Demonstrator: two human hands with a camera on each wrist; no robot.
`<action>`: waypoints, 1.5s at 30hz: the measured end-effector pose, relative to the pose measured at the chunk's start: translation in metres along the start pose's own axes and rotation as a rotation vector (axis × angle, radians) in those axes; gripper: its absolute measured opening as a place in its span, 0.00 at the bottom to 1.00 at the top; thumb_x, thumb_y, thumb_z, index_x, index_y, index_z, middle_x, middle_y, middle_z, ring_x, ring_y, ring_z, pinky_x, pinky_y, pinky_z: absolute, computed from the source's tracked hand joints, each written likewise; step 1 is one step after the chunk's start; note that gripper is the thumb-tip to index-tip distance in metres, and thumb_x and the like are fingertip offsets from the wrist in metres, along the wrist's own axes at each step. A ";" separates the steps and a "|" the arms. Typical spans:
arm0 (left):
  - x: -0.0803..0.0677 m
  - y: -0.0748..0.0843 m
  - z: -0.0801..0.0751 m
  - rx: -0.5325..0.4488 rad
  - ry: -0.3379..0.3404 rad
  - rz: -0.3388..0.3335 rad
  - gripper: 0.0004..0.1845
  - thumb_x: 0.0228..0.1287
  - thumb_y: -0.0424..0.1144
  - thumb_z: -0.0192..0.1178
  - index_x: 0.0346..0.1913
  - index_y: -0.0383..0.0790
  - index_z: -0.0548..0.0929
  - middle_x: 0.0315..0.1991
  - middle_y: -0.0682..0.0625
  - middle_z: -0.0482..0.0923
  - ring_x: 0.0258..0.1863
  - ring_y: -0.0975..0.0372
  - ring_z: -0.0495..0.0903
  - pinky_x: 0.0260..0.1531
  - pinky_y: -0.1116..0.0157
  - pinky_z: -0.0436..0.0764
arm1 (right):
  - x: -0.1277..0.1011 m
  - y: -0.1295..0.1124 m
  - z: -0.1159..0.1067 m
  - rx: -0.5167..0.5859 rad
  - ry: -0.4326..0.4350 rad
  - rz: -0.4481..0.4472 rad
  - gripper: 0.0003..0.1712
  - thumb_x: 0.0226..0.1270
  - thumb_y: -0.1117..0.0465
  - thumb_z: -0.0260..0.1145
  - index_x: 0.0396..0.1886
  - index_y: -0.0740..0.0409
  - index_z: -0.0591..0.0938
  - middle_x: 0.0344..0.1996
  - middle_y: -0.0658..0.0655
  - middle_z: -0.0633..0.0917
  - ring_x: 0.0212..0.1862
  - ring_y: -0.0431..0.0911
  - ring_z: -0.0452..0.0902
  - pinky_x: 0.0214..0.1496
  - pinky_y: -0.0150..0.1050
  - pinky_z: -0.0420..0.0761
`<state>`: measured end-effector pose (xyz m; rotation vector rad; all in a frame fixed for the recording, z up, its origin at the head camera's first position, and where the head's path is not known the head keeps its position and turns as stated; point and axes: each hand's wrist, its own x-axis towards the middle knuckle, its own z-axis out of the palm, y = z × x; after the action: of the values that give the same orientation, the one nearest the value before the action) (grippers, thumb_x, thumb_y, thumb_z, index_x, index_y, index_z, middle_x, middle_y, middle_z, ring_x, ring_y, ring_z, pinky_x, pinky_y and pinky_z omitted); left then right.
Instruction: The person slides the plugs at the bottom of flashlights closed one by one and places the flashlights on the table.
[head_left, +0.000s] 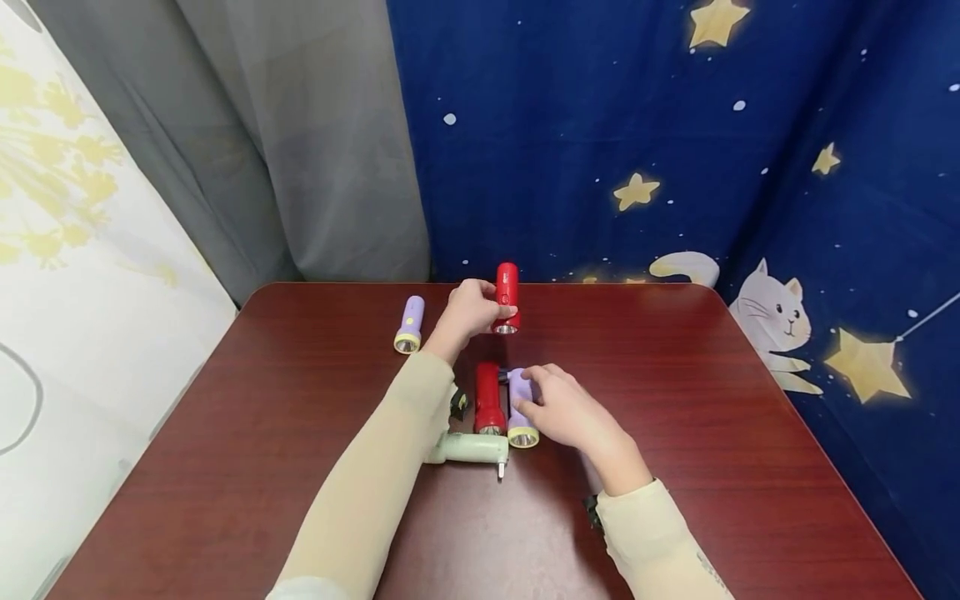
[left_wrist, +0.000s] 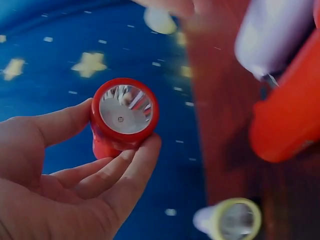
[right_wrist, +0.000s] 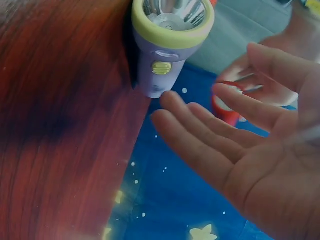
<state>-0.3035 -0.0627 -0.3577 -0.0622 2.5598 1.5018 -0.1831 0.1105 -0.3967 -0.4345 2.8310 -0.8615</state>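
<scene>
Gripping red flashlight in left hand, right hand flat on purple flashlight

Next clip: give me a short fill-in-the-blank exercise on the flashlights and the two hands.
1. The left hand grips a flashlight whose colour is ____.
2. The right hand touches the purple flashlight with ____ fingers, not curled round it.
3. Beside that purple flashlight lies a second red flashlight, on its ____ side in the head view.
4. The pale green flashlight lies ____ to the person than the lone purple one.

Missing words: red; straight; left; nearer
</scene>
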 end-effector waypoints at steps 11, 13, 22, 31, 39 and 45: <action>0.042 -0.020 0.018 0.285 0.035 -0.038 0.22 0.67 0.43 0.73 0.55 0.32 0.81 0.46 0.39 0.86 0.35 0.53 0.86 0.31 0.64 0.88 | -0.002 0.001 0.011 -0.049 -0.065 0.056 0.38 0.70 0.52 0.72 0.73 0.66 0.75 0.67 0.67 0.79 0.66 0.58 0.77 0.71 0.55 0.79; 0.043 -0.022 0.020 0.337 0.034 -0.039 0.21 0.67 0.44 0.73 0.52 0.32 0.82 0.43 0.39 0.86 0.31 0.54 0.85 0.26 0.67 0.83 | -0.002 0.001 0.011 -0.054 -0.075 0.056 0.38 0.69 0.52 0.73 0.73 0.66 0.74 0.65 0.67 0.80 0.65 0.57 0.77 0.71 0.55 0.79; 0.066 -0.044 0.032 0.432 0.004 -0.072 0.21 0.65 0.46 0.73 0.51 0.32 0.84 0.43 0.39 0.88 0.30 0.53 0.85 0.28 0.62 0.83 | -0.001 0.001 0.011 -0.054 -0.092 0.046 0.38 0.69 0.52 0.72 0.72 0.67 0.75 0.57 0.65 0.84 0.60 0.55 0.80 0.69 0.53 0.80; 0.100 -0.068 0.051 0.523 0.004 -0.042 0.24 0.65 0.51 0.73 0.54 0.35 0.85 0.43 0.41 0.88 0.37 0.52 0.85 0.40 0.58 0.87 | 0.000 0.000 0.011 -0.031 -0.129 0.084 0.41 0.71 0.51 0.72 0.75 0.69 0.72 0.53 0.62 0.88 0.50 0.49 0.83 0.60 0.50 0.84; 0.085 -0.061 0.050 0.547 0.005 -0.050 0.22 0.71 0.51 0.66 0.56 0.36 0.84 0.45 0.43 0.87 0.40 0.54 0.85 0.46 0.59 0.86 | -0.002 0.000 0.012 -0.042 -0.134 0.099 0.42 0.72 0.51 0.72 0.76 0.71 0.71 0.55 0.64 0.87 0.50 0.50 0.84 0.60 0.51 0.85; 0.119 -0.084 0.057 0.547 -0.022 -0.017 0.16 0.67 0.49 0.64 0.46 0.38 0.84 0.36 0.44 0.86 0.33 0.53 0.84 0.35 0.59 0.85 | 0.007 0.013 0.018 -0.063 -0.114 0.067 0.40 0.73 0.52 0.71 0.74 0.73 0.71 0.57 0.67 0.87 0.51 0.54 0.84 0.60 0.53 0.85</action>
<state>-0.4029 -0.0486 -0.4772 0.0039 2.8403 0.7455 -0.1886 0.1092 -0.4198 -0.3815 2.7566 -0.7133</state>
